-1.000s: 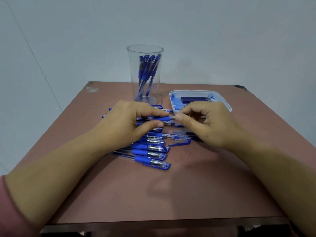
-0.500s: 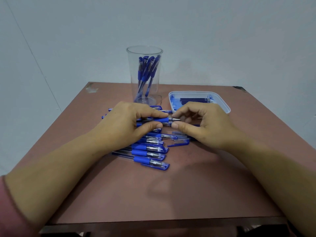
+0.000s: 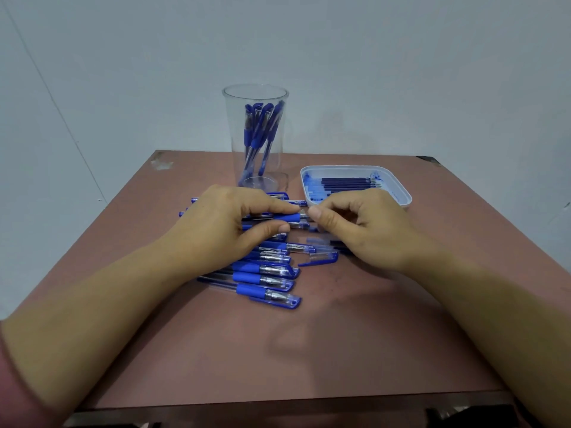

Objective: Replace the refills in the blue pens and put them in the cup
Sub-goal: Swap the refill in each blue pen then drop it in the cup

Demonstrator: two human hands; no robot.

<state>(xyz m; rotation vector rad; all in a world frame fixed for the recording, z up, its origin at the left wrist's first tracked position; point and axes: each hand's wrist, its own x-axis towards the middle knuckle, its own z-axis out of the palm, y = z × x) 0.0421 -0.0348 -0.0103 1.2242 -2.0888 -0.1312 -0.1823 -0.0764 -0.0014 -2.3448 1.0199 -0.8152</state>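
My left hand point(image 3: 228, 223) grips a blue pen point(image 3: 285, 217) by its blue rubber grip, holding it level above the pile. My right hand point(image 3: 358, 227) pinches the pen's tip end between thumb and forefinger; the tip itself is hidden by the fingers. Under both hands lies a pile of several blue pens point(image 3: 265, 276) on the brown table point(image 3: 309, 350). A loose blue cap point(image 3: 321, 258) lies beside the pile. A tall clear cup point(image 3: 255, 134) behind the hands holds several blue pens. A white tray point(image 3: 398, 188) at the right holds several dark refills point(image 3: 349, 183).
The table's front edge runs along the bottom of the view. A pale wall stands right behind the table. The tray sits just beyond my right hand, and the cup just beyond my left.
My right hand's fingers have shifted slightly at the pen's tip end. The left hand has kept its grip on the pen in the same place.
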